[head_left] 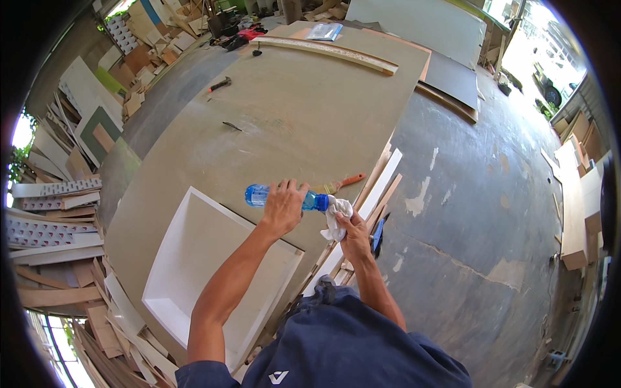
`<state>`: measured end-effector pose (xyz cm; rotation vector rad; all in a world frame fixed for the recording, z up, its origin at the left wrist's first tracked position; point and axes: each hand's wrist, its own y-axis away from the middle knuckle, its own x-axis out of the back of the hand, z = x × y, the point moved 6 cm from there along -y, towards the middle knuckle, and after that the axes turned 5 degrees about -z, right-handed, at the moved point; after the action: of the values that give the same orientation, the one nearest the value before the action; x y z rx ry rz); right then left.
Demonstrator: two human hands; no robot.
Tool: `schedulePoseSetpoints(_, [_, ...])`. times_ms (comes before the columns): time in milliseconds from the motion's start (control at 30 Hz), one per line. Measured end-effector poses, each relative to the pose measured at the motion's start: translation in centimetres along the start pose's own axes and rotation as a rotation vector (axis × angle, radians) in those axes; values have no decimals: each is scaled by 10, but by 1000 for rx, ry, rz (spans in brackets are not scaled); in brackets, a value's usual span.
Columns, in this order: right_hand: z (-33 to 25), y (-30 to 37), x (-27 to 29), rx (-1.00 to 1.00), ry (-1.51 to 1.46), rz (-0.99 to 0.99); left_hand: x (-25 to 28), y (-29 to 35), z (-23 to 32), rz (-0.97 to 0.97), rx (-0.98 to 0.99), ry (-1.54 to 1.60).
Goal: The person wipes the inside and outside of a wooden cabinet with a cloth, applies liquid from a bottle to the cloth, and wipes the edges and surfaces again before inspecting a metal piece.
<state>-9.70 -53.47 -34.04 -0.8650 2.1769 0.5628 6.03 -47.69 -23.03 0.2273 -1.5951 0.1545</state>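
My left hand (283, 208) is wrapped round a clear blue plastic bottle (257, 195), which lies sideways in the air with its blue capped end to the right. In my right hand (354, 234) is a crumpled white cloth (337, 218), pressed up against the bottle's capped end. Whether the cap is on tight cannot be told. Just beyond both hands lies a paintbrush (350, 180) with an orange handle on the table. A white open box-like panel (194, 239) with raised edges rests on the table, below and left of the bottle.
The large worktable (174, 139) carries a hammer (220, 84), a thin dark tool (231, 125), a long wooden strip (323, 53) and a blue-white packet (324, 32). White and wooden strips (381, 184) run along its right edge. Board offcuts (55, 242) crowd the left side.
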Motion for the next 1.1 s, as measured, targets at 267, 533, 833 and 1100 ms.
schedulePoseSetpoints(267, [22, 7, -7, -69, -80, 3, 7, 8, 3, 1, -25, -279])
schedulePoseSetpoints(533, [25, 14, -5, -67, -118, 19, 10, 7, 2, -7, -20, -343])
schedulePoseSetpoints(833, [28, 10, -4, -74, -112, 17, 10, 13, 3, -2, 28, -347])
schedulePoseSetpoints(1100, [15, 0, -11, -67, -85, 69, -19, 12, -8, -45, 14, -89])
